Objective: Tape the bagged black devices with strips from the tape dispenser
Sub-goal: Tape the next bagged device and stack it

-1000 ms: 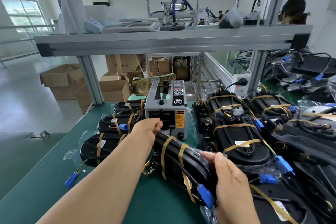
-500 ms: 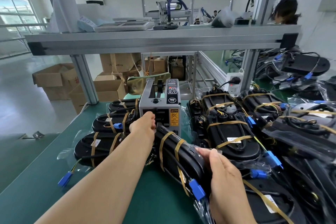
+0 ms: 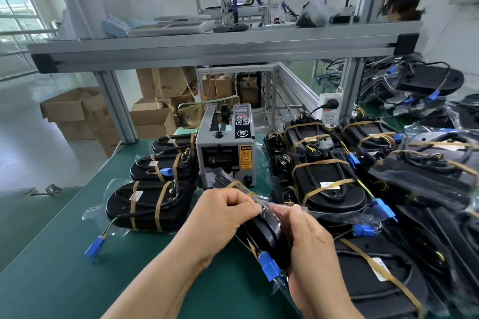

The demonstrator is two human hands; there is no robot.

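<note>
A grey tape dispenser point(image 3: 225, 153) stands at the middle of the green table point(image 3: 51, 267). Just in front of it I hold a bagged black device point(image 3: 264, 235) with a blue connector point(image 3: 269, 267) at its near end. My left hand point(image 3: 220, 215) is curled over the device's top, its fingers pinching the clear bag and a tan tape strip there. My right hand point(image 3: 311, 246) grips the device's right side and bag edge. Taped bagged devices point(image 3: 150, 204) lie to the left, and more bagged devices point(image 3: 329, 189) are piled on the right.
An aluminium shelf point(image 3: 223, 46) spans overhead on posts point(image 3: 116, 106). A power socket with a plug point(image 3: 328, 109) sits behind the right pile. Cardboard boxes point(image 3: 77, 111) stand on the floor beyond the table. A person's head point(image 3: 404, 2) shows at the far right.
My left hand has drawn back from the dispenser's outlet to the top of the device, now pinching the bag and tape. The device sits nearer to me, and my right hand has shifted up its side.
</note>
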